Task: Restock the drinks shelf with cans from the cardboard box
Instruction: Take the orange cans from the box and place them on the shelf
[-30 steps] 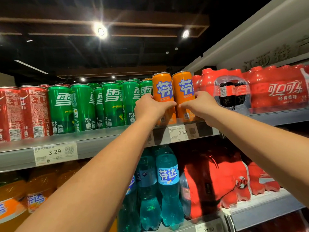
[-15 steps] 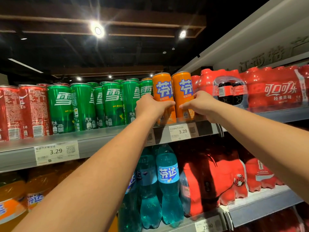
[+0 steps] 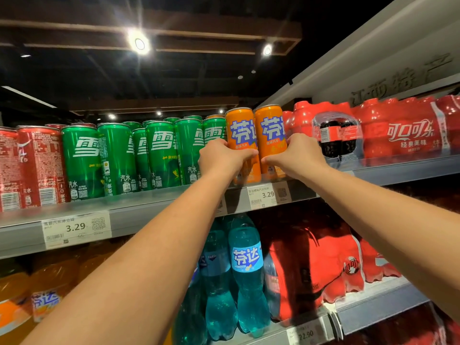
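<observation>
Both arms reach up to upper drinks shelf (image 3: 149, 207). Left grip (image 3: 219, 158) wraps the lower half of left orange can (image 3: 240, 130), thumb across the front, fingers curled round the can's left side. Right grip (image 3: 296, 155) closed the same way on right orange can (image 3: 270, 128), thumb in front, fingers round the right side. Both cans are upright, side by side, just about touching, blue-and-white logo facing out. Their bases sit at the shelf's front edge; cannot tell if they are fully set down, since the hands cover part of the bottoms. The thumbs of the two grips are close together, not touching. Another orange can top shows just behind the left one. Left of the orange pair is a row of green cans (image 3: 82, 158), several deep, upright, nearest one right beside the left grip. Further left are red cans (image 3: 29, 165), some turned barcode-out. Right of the orange pair are shrink-wrapped red cola packs (image 3: 398, 130) on the same shelf. Price tag (image 3: 266, 195) reading 3.29 on the shelf rim directly under the orange cans, second price tag (image 3: 76, 229) also 3.29 under the green cans. Lower shelf (image 3: 373, 310) holds blue bottles (image 3: 245, 270) in the middle, orange bottles (image 3: 42, 295) at left, and more red wrapped packs (image 3: 311, 270) at right. Ceiling spotlights (image 3: 139, 43) above, ceiling dark.
</observation>
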